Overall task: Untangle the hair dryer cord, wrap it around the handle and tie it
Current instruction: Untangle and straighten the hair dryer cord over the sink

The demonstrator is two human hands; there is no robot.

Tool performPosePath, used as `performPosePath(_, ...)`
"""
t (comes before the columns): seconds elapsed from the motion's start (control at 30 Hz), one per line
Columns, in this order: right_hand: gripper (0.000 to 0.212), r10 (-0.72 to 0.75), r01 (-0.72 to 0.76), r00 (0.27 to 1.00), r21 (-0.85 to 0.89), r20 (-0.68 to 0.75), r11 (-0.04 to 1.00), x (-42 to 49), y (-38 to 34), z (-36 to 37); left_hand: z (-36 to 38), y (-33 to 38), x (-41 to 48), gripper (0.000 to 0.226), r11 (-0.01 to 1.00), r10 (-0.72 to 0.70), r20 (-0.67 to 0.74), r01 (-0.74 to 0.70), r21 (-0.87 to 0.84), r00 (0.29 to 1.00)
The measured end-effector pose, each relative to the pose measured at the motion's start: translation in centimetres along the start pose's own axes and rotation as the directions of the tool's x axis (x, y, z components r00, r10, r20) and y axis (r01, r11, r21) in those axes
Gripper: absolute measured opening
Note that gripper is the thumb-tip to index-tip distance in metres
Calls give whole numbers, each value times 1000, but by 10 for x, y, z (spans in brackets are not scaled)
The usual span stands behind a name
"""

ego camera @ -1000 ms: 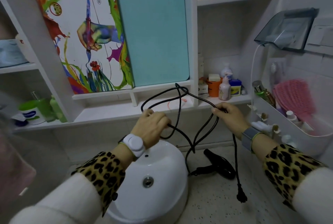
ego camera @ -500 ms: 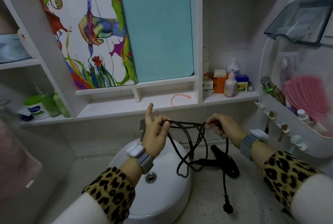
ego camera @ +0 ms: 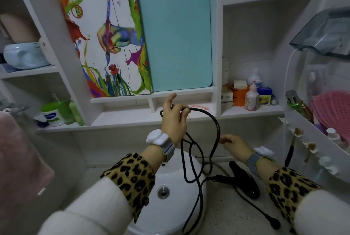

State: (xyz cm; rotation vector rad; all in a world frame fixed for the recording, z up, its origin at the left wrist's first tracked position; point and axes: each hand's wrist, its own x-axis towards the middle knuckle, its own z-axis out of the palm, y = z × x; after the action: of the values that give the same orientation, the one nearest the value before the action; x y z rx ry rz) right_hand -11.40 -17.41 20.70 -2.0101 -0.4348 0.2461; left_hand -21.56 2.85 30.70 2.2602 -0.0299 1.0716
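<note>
A black hair dryer (ego camera: 244,180) lies on the speckled counter to the right of the white sink. Its black cord (ego camera: 216,132) rises in loose loops to my left hand (ego camera: 173,119), which is raised above the sink and pinches the cord near the top, index finger sticking up. From there the cord hangs down over the sink rim and trails across the counter to the plug (ego camera: 273,222) at the lower right. My right hand (ego camera: 233,143) hovers lower, just right of the hanging loop, fingers loosely curled and apart, holding nothing.
The white sink (ego camera: 170,206) with a metal drain sits below my left arm. Shelves behind hold bottles and jars (ego camera: 251,96). A white rack (ego camera: 310,140) with brushes and a pink hairbrush juts out on the right. A pink towel (ego camera: 17,168) hangs at the left.
My right hand has let go of the cord and dropped lower. My left hand has lifted the cord higher, so the loops now hang from it alone.
</note>
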Motion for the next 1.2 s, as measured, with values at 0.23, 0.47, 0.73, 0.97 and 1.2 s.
performPosePath(0.23,60,-236,144,902,263,361,954,-35,-42,-6,4,-6,13,16,988,42,37,-47,147,998)
performPosePath(0.47,61,-165,-157,891,630,422,760,-51,-81,-27,-30,-11,20,13,958,254,203,-275,81,946)
performPosePath(0.73,38,-358,407,868,-78,345,910,-64,-99,-16,-64,-21,26,10,658,-240,190,303,-690,952)
performPosePath(0.97,49,-304,535,808,-414,504,736,-60,-101,36,-88,-17,40,16,395,-316,358,465,-792,879)
performPosePath(1.2,33,-303,367,921,-288,243,884,-51,-114,71,-96,11,39,57,380,-354,396,518,-766,847)
